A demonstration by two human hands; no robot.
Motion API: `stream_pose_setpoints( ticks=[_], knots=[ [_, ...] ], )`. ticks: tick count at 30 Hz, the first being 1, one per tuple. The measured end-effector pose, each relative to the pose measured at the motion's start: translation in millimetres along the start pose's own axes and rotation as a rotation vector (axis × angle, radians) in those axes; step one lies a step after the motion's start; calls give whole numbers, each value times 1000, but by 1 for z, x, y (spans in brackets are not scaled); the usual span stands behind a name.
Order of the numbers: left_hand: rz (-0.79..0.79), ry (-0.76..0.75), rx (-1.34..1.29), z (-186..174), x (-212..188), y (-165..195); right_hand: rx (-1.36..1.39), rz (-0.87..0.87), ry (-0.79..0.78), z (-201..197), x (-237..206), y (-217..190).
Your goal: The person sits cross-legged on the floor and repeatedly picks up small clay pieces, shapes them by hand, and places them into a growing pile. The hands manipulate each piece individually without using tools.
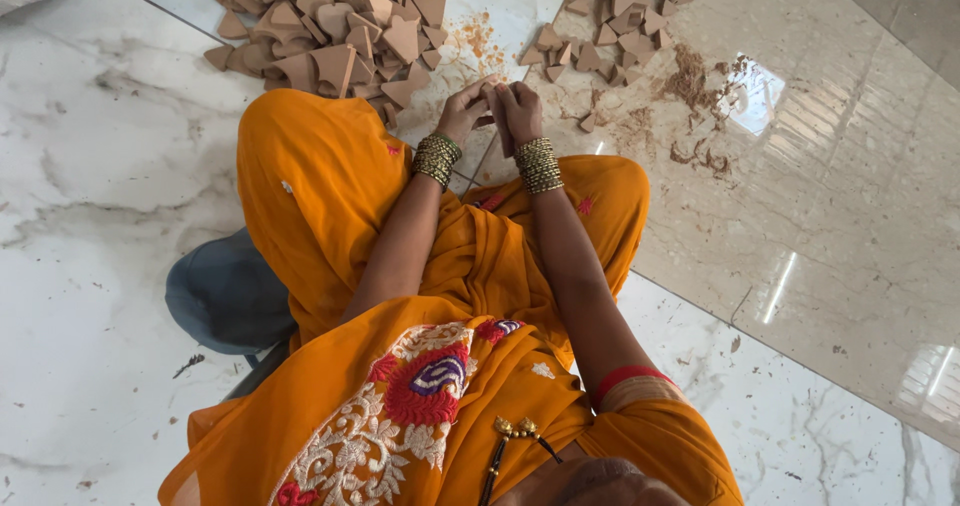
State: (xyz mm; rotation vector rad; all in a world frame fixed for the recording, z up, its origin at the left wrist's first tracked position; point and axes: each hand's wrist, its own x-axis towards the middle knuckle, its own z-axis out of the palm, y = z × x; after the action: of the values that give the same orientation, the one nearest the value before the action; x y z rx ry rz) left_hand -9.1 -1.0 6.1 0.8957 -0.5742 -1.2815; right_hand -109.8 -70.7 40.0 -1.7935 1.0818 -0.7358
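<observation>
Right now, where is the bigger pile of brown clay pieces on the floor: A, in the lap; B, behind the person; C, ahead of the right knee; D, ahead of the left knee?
D: the larger pile of clay pieces lies ahead of the left knee, the smaller pile to its right.

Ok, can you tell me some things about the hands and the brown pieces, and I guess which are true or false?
1. Both hands are held close together over the floor. True: the left hand and right hand meet around a small brown piece.
2. There is just one pile of brown pieces. False: there is a big pile and a smaller pile.
3. Both wrists wear bangles. True.
4. The floor is green carpet. False: it is shiny marble-like tile.
5. Brown crumbs lie beside the smaller pile. True.
</observation>
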Motion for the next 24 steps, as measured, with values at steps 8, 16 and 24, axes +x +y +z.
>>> stream_pose_setpoints(
  ticks=[8, 16, 24],
  knots=[
    [-101, 23, -136, -2, 0, 0, -156, -58, -20, -8, 3, 7],
    [-71, 78, -132, -5, 2, -2, -129, 20, 144, -14, 7, 7],
    [-32, 2, -222, 2, 2, -7, -88, 69, 110, -5, 2, 4]
  ],
)
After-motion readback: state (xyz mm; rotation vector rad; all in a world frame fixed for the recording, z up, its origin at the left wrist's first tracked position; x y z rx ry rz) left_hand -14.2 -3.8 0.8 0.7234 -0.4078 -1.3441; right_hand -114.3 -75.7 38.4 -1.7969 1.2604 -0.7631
